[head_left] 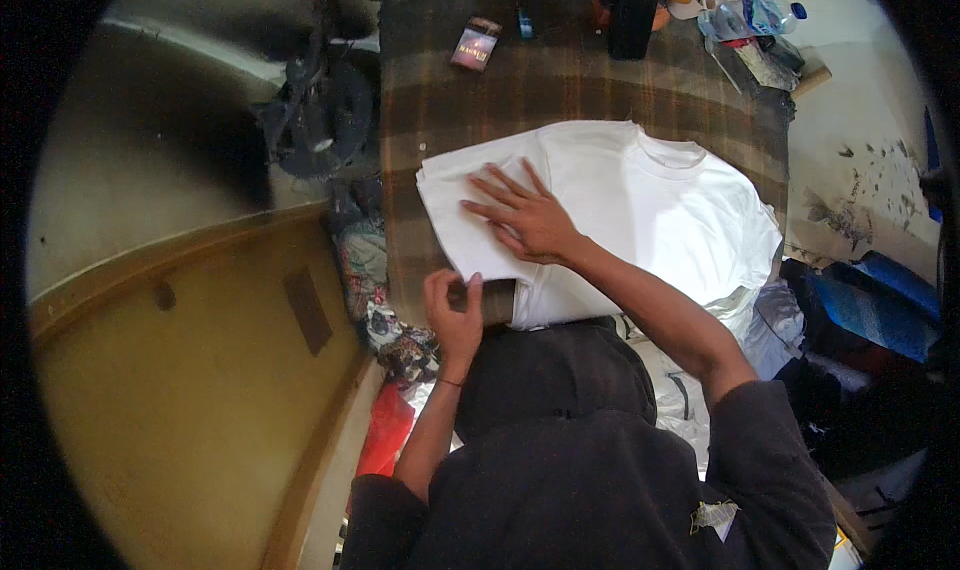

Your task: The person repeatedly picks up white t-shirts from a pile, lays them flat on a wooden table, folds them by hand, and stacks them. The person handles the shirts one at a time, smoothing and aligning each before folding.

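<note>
A white T-shirt (600, 185) lies spread on a brown checked cloth, its collar toward the far right and a sleeve reaching left. My right hand (530, 218) rests flat on that sleeve, its fingers spread and slightly blurred. Beside the sleeve's near left corner is my left hand (455, 315), fingers loosely curled and thumb apart from them. Its thumb tip meets the sleeve's edge, and no cloth shows between thumb and fingers. The shirt's near right part hangs toward the table's edge, partly hidden behind my right forearm.
The checked cloth (430, 100) covers the table. At its far side lie a small box (476, 45), a blue lighter (525, 23), a black phone-like slab (633, 22) and a plastic bottle (760, 15). Bundled fabrics (400, 340) crowd the left side; a blue cloth (870, 305) lies right.
</note>
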A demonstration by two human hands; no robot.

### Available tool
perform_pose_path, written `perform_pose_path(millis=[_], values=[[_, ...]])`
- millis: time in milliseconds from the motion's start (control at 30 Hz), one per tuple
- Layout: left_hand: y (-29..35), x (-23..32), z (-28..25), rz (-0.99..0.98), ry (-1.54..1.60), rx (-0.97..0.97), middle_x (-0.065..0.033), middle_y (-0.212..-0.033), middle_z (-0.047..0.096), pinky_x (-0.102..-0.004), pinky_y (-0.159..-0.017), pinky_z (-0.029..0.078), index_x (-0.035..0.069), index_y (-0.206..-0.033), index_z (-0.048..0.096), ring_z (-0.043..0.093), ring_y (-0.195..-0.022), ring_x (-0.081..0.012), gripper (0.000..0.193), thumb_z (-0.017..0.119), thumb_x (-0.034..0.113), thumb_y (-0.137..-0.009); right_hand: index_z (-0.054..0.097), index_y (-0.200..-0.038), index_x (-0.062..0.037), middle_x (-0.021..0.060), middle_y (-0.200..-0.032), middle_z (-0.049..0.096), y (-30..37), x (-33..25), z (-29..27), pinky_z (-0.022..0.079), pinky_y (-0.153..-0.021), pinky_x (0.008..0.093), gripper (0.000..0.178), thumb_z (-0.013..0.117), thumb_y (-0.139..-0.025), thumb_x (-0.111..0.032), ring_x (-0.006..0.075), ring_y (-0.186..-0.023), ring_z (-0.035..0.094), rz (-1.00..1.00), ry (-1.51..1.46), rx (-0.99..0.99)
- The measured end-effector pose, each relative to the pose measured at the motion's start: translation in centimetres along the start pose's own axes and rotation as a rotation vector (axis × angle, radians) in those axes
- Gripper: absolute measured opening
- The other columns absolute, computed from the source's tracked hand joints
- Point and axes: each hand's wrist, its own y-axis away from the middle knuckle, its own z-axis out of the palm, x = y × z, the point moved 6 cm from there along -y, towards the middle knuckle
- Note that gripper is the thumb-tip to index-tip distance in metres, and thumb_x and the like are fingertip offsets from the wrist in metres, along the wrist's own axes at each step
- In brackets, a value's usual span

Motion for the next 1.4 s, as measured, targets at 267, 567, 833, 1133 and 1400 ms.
perform_pose_path(millis=[267, 567, 833, 1133, 1400], values=[[0.6, -3.9, -0.8, -0.160, -0.058, -0.107, -0.0156, -0.114, 0.059, -0.0423, -0.090, 0.049, -0.003, -0.099, 0.068, 0.060, -0.099, -0.0298, 0.026, 0.082, 0.019, -0.095, 0.042, -0.164, -0.0479, -0.0024, -0.180, 0.029, -8.3, -0.8, 3.7, 0.008, -0.133, 0.0665, 0.049, 0.038, -0.115, -0.048, 0.0273, -0.166, 0.025, -0.116, 0.173, 0.073], [13.3, -6.8, 1.9, -0.110, -0.019, -0.423, -0.0181, -0.087, 0.071, -0.0430, -0.075, 0.056, 0.002, -0.100, 0.077, 0.070, -0.073, -0.0315, 0.028, 0.080, 0.031, -0.098, 0.078, -0.116, -0.0176, 0.0080, -0.143, 0.061, 5.9, -5.1, -0.8, 0.044, -0.120, 0.0497, 0.017, 0.071, -0.100, -0.020, 0.0306, -0.145, 0.052, -0.337, -0.254, -0.317], [17.4, -11.7, 6.7, -0.050, -0.180, -0.578, -0.0156, -0.102, 0.072, -0.0517, -0.080, 0.057, 0.007, -0.098, 0.080, 0.072, -0.094, -0.0390, 0.030, 0.079, 0.037, -0.096, 0.078, -0.104, -0.0140, 0.0089, -0.134, 0.062, 6.5, -5.0, -0.1, 0.050, -0.114, 0.0483, 0.013, 0.074, -0.092, -0.011, 0.0311, -0.137, 0.057, -0.487, -0.126, -0.339], [22.4, -19.0, 8.2, -0.124, -0.389, -0.599, -0.0144, -0.099, 0.072, -0.0505, -0.079, 0.059, 0.006, -0.092, 0.075, 0.075, -0.094, -0.0365, 0.013, 0.071, 0.017, -0.097, 0.071, -0.107, -0.0076, 0.0112, -0.137, 0.054, 5.4, -5.7, 2.3, 0.045, -0.109, 0.0545, 0.016, 0.076, -0.093, -0.012, 0.0350, -0.136, 0.050, -0.226, -0.026, -0.407], [20.4, -25.8, 9.2, -0.270, -0.787, -0.517, -0.0216, -0.103, 0.076, -0.0541, -0.082, 0.059, 0.005, -0.119, 0.071, 0.073, -0.096, -0.0446, 0.029, 0.069, 0.022, -0.096, 0.069, -0.120, -0.0158, 0.0087, -0.144, 0.062, 17.8, 1.5, -3.0, 0.031, -0.125, 0.0622, 0.028, 0.082, -0.096, -0.024, 0.0310, -0.146, 0.050, 0.085, -0.285, 0.230]])
